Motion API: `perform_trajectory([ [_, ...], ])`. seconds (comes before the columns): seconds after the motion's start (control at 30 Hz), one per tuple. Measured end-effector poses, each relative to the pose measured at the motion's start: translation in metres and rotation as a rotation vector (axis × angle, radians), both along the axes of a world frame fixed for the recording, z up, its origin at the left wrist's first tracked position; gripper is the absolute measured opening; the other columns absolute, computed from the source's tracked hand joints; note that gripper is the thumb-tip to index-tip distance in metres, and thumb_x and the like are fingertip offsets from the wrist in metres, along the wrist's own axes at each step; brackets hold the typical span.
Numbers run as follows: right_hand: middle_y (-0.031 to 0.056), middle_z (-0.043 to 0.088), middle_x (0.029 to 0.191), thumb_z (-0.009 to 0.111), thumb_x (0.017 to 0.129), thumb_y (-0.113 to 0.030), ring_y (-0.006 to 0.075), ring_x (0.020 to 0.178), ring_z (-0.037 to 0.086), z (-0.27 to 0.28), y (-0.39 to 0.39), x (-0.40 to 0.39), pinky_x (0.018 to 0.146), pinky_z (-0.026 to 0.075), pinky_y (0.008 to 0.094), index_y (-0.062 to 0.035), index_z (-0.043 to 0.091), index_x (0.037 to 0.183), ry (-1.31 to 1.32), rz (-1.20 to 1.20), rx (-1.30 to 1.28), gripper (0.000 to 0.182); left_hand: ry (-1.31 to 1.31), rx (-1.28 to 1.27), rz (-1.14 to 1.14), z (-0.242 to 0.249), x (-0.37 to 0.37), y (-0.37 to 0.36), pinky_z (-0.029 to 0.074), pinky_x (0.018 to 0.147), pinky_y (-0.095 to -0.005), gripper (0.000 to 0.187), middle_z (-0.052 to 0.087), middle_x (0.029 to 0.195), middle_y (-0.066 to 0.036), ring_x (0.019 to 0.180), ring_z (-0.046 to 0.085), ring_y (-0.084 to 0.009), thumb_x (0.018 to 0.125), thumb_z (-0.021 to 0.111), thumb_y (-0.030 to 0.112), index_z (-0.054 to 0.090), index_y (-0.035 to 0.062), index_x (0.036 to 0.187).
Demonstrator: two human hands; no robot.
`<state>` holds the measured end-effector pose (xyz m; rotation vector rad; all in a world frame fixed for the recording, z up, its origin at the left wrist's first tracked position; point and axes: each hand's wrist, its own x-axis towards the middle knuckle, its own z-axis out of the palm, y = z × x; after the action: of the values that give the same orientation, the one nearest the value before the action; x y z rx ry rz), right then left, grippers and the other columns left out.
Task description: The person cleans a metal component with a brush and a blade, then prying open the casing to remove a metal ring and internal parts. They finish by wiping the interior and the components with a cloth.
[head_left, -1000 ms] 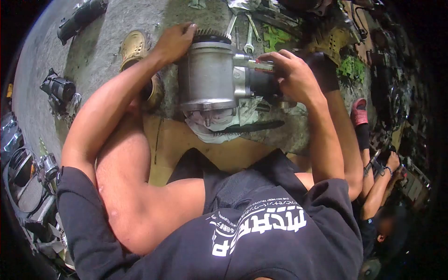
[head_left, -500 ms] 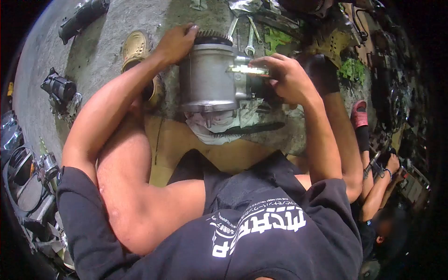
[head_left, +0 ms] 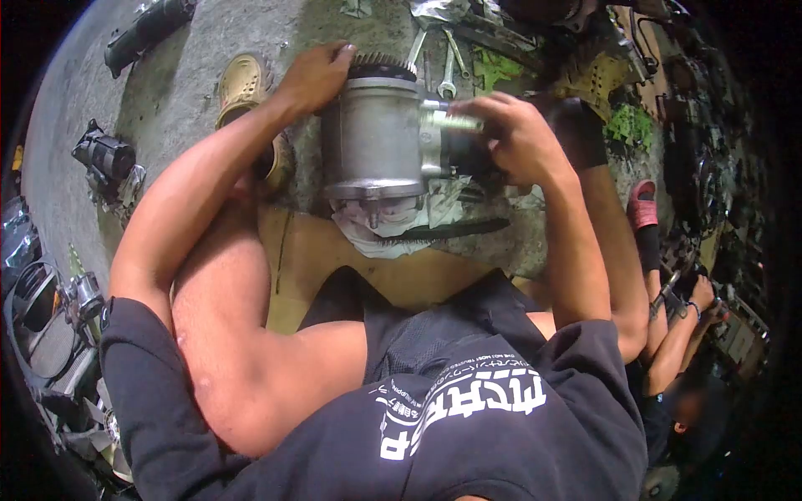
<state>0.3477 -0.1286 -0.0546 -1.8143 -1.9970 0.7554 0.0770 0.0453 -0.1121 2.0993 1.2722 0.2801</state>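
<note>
A grey metal cylindrical housing [head_left: 376, 138] stands between my feet, with a toothed gear [head_left: 383, 63] at its far end. My left hand [head_left: 322, 77] is closed over the gear's left edge, fingertips on its teeth. At the housing's right side, near its side fittings [head_left: 433, 154], my right hand [head_left: 514, 138] grips a short, pale, shiny strip [head_left: 454, 122]. The strip is blurred and its kind cannot be told. White cloth [head_left: 393, 230] lies under the housing's near end. A dark, bristly strip [head_left: 468, 230] rests beside the cloth.
Wrenches [head_left: 451, 67] lie on the concrete beyond the housing. A dark cylindrical part [head_left: 104, 154] sits to the left, with another [head_left: 149, 35] farther back. Cardboard [head_left: 296, 267] is beneath me. Another person's arm [head_left: 672, 351] shows at the right, among dark machine parts.
My right hand and the strip have shifted slightly right, and the strip is more blurred. My left hand stays on the gear.
</note>
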Motion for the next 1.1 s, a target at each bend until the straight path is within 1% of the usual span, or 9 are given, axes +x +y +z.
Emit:
perform_trajectory([
  [0.07,0.0138,0.066,0.11,0.065,0.07,0.006,0.0376,0.104,0.063,-0.009,-0.001,0.005,0.089,0.053,0.0457,-0.0206,0.069,0.119,0.08,0.113,-0.024,0.056,0.006,0.003,0.005,0.002,-0.001,-0.001,0.042,0.108,-0.0395,0.061,0.063,0.13,-0.027,0.125,0.059,-0.0386,0.102,0.044,0.045,0.059,-0.0042,0.134],
  [0.13,0.0138,0.066,0.112,0.063,0.07,0.007,0.0379,0.105,0.064,-0.005,-0.002,0.002,0.089,0.054,0.0454,-0.0211,0.07,0.119,0.066,0.013,-0.01,0.058,-0.005,-0.007,0.017,0.004,0.0,-0.002,0.042,0.108,-0.0395,0.06,0.063,0.13,-0.027,0.125,0.059,-0.0387,0.102,0.044,0.045,0.059,-0.0034,0.134],
  [0.23,0.0132,0.066,0.112,0.062,0.07,0.008,0.0369,0.104,0.064,-0.014,-0.001,0.006,0.088,0.054,0.0442,-0.0214,0.069,0.12,0.118,0.138,-0.01,0.059,-0.006,-0.038,0.021,0.007,0.0,-0.004,0.042,0.108,-0.0395,0.06,0.063,0.13,-0.027,0.125,0.059,-0.0385,0.102,0.044,0.046,0.059,-0.0025,0.134],
  [0.33,0.0132,0.066,0.111,0.063,0.07,0.008,0.0373,0.103,0.064,-0.013,-0.003,0.002,0.088,0.053,0.0443,-0.0205,0.069,0.12,0.112,0.049,0.048,0.058,-0.011,-0.012,0.015,0.005,0.0,-0.003,0.042,0.108,-0.0395,0.06,0.063,0.13,-0.027,0.125,0.059,-0.0385,0.102,0.044,0.046,0.059,-0.0021,0.135],
  [0.8,0.0137,0.066,0.108,0.066,0.073,0.006,0.0392,0.101,0.063,-0.007,-0.008,0.005,0.087,0.053,0.0457,-0.0216,0.068,0.123,0.064,0.125,-0.03,0.056,-0.002,-0.019,0.004,0.003,-0.001,-0.001,0.041,0.109,-0.0397,0.062,0.063,0.131,-0.027,0.126,0.058,-0.0395,0.102,0.043,0.047,0.059,-0.0033,0.135],
  [0.87,0.0155,0.065,0.11,0.068,0.075,0.003,0.0403,0.101,0.063,0.012,-0.024,0.001,0.089,0.053,0.0458,-0.0218,0.063,0.13,-0.054,0.018,-0.026,0.06,-0.014,-0.017,0.006,0.006,-0.001,-0.002,0.041,0.108,-0.04,0.061,0.063,0.13,-0.027,0.125,0.059,-0.0398,0.102,0.043,0.047,0.059,-0.0031,0.134],
  [0.97,0.0169,0.064,0.111,0.069,0.075,-0.001,0.0409,0.101,0.062,0.035,-0.055,0.0,0.09,0.051,0.0461,-0.0216,0.057,0.138,-0.008,-0.036,-0.173,0.067,0.018,-0.077,-0.033,0.009,-0.003,-0.003,0.042,0.107,-0.0402,0.06,0.064,0.128,-0.028,0.124,0.06,-0.0401,0.102,0.043,0.046,0.059,-0.0032,0.134],
  [1.07,0.0179,0.063,0.107,0.07,0.076,-0.003,0.0405,0.098,0.063,0.034,-0.09,-0.004,0.089,0.051,0.0462,-0.0207,0.053,0.143,0.099,-0.008,-0.121,0.071,-0.033,-0.004,-0.038,-0.006,-0.005,0.002,0.042,0.107,-0.0402,0.06,0.065,0.127,-0.027,0.122,0.06,-0.0399,0.102,0.043,0.045,0.06,-0.0037,0.133],
  [1.1,0.0187,0.064,0.104,0.069,0.078,-0.004,0.0402,0.096,0.064,0.03,-0.104,-0.009,0.086,0.052,0.0458,-0.0202,0.054,0.143,0.037,-0.008,-0.102,0.069,-0.028,-0.007,-0.017,-0.001,-0.004,-0.002,0.042,0.107,-0.04,0.06,0.065,0.127,-0.027,0.123,0.06,-0.0395,0.103,0.043,0.045,0.06,-0.0036,0.133],
])
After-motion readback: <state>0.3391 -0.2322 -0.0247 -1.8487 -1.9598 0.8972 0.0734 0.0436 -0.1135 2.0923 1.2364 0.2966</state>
